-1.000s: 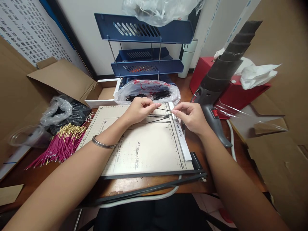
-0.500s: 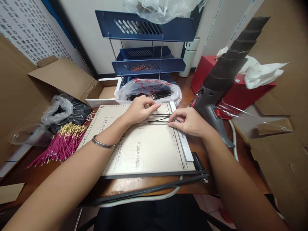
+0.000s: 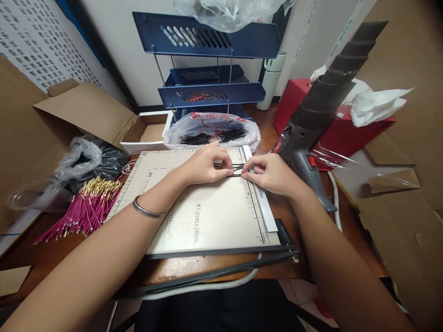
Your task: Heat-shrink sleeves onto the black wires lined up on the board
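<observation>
Several thin black wires (image 3: 237, 166) lie across the upper right part of a cream paper cutter board (image 3: 207, 212). My left hand (image 3: 211, 163) pinches one of the black wires between thumb and fingertips. Close beside it, my right hand (image 3: 265, 171) has thumb and forefinger closed on the same wire, over the white strip (image 3: 265, 207) at the board's right edge. A small gap separates the two sets of fingertips.
Magenta wires with gold ends (image 3: 90, 205) are piled at the left. Behind the board sit a plastic bag (image 3: 211, 131) of black wires and a blue rack (image 3: 211, 94). A heat gun (image 3: 308, 133) and a red box (image 3: 367, 138) stand at the right.
My left hand has moved slightly right and down, and its fingers have closed on the black wire. The right hand stays nearly in place. The view has shifted slightly.
</observation>
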`<state>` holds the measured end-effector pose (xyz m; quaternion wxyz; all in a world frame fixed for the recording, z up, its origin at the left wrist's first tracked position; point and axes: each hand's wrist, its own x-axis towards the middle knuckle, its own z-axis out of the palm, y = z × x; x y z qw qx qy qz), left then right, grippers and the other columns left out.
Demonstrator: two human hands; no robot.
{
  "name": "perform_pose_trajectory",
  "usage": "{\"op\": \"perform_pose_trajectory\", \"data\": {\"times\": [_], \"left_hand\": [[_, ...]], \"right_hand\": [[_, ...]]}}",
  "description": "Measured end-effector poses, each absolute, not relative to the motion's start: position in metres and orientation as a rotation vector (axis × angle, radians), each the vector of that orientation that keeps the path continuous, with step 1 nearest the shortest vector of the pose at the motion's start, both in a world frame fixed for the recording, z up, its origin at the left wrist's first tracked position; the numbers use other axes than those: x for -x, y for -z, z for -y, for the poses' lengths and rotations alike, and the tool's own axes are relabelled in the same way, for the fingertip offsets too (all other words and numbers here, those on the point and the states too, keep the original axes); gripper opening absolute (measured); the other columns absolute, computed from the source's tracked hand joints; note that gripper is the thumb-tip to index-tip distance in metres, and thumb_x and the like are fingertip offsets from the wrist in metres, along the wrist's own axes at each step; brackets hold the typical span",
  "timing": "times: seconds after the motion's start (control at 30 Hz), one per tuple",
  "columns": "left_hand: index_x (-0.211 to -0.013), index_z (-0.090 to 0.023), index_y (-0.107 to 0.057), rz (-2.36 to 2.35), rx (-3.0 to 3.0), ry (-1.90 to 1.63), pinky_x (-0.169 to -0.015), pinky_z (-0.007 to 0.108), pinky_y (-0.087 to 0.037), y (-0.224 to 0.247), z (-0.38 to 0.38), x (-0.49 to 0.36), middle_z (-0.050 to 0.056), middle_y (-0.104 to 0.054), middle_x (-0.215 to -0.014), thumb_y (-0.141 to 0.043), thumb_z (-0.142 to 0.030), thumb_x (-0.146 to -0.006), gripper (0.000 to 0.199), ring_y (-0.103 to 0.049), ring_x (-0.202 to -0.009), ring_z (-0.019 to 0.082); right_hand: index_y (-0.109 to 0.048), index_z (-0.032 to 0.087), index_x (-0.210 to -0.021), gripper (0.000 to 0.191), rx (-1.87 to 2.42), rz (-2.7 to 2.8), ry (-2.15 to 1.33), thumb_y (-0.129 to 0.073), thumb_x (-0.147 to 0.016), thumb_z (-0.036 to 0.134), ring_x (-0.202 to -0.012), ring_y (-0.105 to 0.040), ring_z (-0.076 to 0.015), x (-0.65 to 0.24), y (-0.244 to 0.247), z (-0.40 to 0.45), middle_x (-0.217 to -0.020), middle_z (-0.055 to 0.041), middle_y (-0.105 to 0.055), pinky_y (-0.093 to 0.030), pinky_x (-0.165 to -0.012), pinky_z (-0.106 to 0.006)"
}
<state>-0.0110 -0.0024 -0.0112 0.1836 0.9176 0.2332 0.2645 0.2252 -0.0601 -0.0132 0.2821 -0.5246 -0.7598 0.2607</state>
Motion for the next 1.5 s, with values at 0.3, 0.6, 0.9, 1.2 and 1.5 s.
{"op": "perform_pose_trajectory", "data": {"times": [0.3, 0.6, 0.9, 1.2, 1.5], "left_hand": [[-0.079, -0.021, -0.076, -0.724, -2.583, -0.695, -0.086, 0.038, -0.042, 0.0128, 0.0037, 0.0084, 0.002, -0.077, -0.080, -0.072, -0.032, -0.089, 0.016, -0.059, -0.079, 0.020], [-0.081, -0.020, -0.077, -0.796, -2.589, -0.704, -0.087, 0.037, -0.041, 0.0123, 0.0024, 0.0081, 0.003, -0.078, -0.083, -0.072, -0.026, -0.088, 0.010, -0.056, -0.079, 0.020], [-0.083, -0.020, -0.078, -0.816, -2.603, -0.703, -0.084, 0.037, -0.041, 0.0125, 0.0026, 0.0084, 0.004, -0.077, -0.085, -0.072, -0.033, -0.091, 0.016, -0.056, -0.083, 0.022], [-0.091, -0.022, -0.084, -0.730, -2.627, -0.964, -0.085, 0.039, -0.045, 0.0102, 0.0032, 0.0085, 0.006, -0.079, -0.086, -0.068, -0.033, -0.097, 0.020, -0.059, -0.081, 0.021], [-0.092, -0.022, -0.083, -0.771, -2.637, -1.025, -0.082, 0.039, -0.043, 0.0088, 0.0055, 0.0070, 0.007, -0.080, -0.091, -0.065, -0.037, -0.099, 0.024, -0.061, -0.083, 0.022]], "right_hand": [[-0.080, 0.017, -0.078, 0.015, 1.379, 2.022, -0.721, -0.072, -0.080, 0.030, -0.053, -0.032, -0.0095, -0.2249, 0.0145, 0.0589, -0.051, 0.0076, -0.033, -0.026, -0.059, -0.030], [-0.081, 0.016, -0.084, 0.021, 1.434, 1.888, -0.644, -0.067, -0.085, 0.032, -0.054, -0.032, -0.0101, -0.2215, 0.0175, 0.0563, -0.052, 0.0065, -0.036, -0.025, -0.059, -0.031], [-0.079, 0.015, -0.075, 0.021, 1.463, 1.840, -0.785, -0.075, -0.080, 0.035, -0.053, -0.030, -0.0091, -0.2209, 0.0177, 0.0546, -0.051, 0.0072, -0.035, -0.022, -0.056, -0.031], [-0.078, 0.017, -0.086, 0.025, 1.314, 1.737, -0.718, -0.074, -0.086, 0.041, -0.054, -0.033, -0.0100, -0.2218, 0.0201, 0.0552, -0.054, 0.0064, -0.037, -0.025, -0.057, -0.030], [-0.083, 0.020, -0.093, 0.018, 1.197, 1.766, -0.572, -0.075, -0.086, 0.035, -0.065, -0.050, -0.0136, -0.2161, 0.0202, 0.0580, -0.083, -0.0045, -0.074, -0.039, -0.066, -0.032]]}}
